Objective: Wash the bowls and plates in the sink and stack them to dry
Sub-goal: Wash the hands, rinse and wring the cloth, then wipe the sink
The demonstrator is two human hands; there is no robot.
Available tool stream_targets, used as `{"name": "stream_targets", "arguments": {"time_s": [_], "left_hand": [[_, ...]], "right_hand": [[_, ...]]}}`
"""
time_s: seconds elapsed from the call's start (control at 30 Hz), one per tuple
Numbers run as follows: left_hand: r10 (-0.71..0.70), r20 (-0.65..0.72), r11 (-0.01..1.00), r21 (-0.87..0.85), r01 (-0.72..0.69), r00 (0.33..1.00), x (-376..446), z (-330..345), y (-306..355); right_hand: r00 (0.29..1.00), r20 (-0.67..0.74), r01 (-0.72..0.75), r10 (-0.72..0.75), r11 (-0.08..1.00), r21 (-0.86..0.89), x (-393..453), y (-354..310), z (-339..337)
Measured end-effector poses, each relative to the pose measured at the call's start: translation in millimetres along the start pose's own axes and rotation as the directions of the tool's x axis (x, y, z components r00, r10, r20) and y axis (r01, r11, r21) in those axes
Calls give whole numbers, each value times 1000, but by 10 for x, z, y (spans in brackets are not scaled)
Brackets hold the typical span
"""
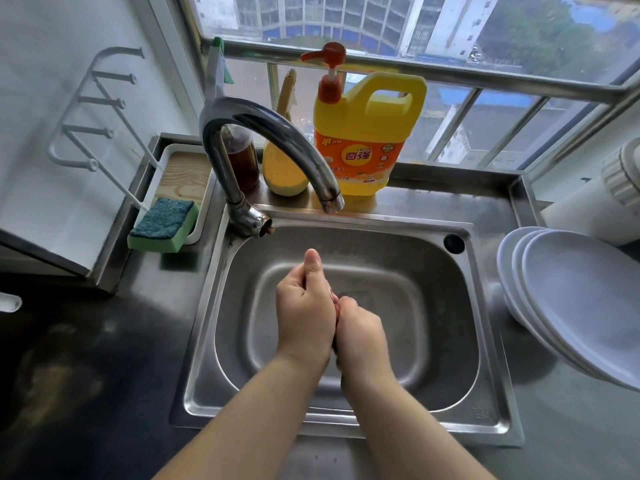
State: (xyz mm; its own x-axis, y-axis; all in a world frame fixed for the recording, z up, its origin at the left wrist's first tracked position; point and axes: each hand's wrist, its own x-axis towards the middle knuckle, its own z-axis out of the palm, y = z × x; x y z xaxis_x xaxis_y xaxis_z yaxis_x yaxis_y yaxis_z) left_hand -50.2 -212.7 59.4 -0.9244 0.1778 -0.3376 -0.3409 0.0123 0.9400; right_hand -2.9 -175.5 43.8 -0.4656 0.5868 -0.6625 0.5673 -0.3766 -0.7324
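Observation:
Above the middle of the steel sink (450, 341), my two hands are clasped together. My left hand (304, 306) has its thumb pointing up and its fingers curled round the fingers of my right hand (362, 332), which is curled too. Neither hand holds a dish or a sponge. No dishes are visible in the basin. Several white plates (571, 299) lean in a stack on the counter to the right of the sink, apart from both hands.
The curved faucet (270, 133) arches over the sink's back edge with no water visible. A yellow detergent pump bottle (367, 133) and two smaller bottles stand behind it. A green-blue sponge (162, 223) lies in a tray at the back left. The steel counter surrounds the sink.

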Motion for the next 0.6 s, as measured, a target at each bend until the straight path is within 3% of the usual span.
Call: {"name": "stream_targets", "arguments": {"time_s": [0.1,0.17,0.3,0.47,0.6], "left_hand": [[-168,-75,985,-63,164,983,10,63,33],[-275,-77,958,-107,267,958,43,79,54],[-432,-26,901,-63,430,902,89,61,126],[-465,56,882,122,456,884,111,48,225],[-509,122,856,176,486,852,87,61,388]], "right_hand": [[934,-129,306,-332,934,-186,2,86,-11],[837,-103,484,-537,815,-318,1,110,-50],[514,100,717,-852,362,-596,122,115,-184],[213,310,755,-926,-45,-655,150,-71,-351],[101,428,762,-898,-207,-614,107,-272,-437]]}}
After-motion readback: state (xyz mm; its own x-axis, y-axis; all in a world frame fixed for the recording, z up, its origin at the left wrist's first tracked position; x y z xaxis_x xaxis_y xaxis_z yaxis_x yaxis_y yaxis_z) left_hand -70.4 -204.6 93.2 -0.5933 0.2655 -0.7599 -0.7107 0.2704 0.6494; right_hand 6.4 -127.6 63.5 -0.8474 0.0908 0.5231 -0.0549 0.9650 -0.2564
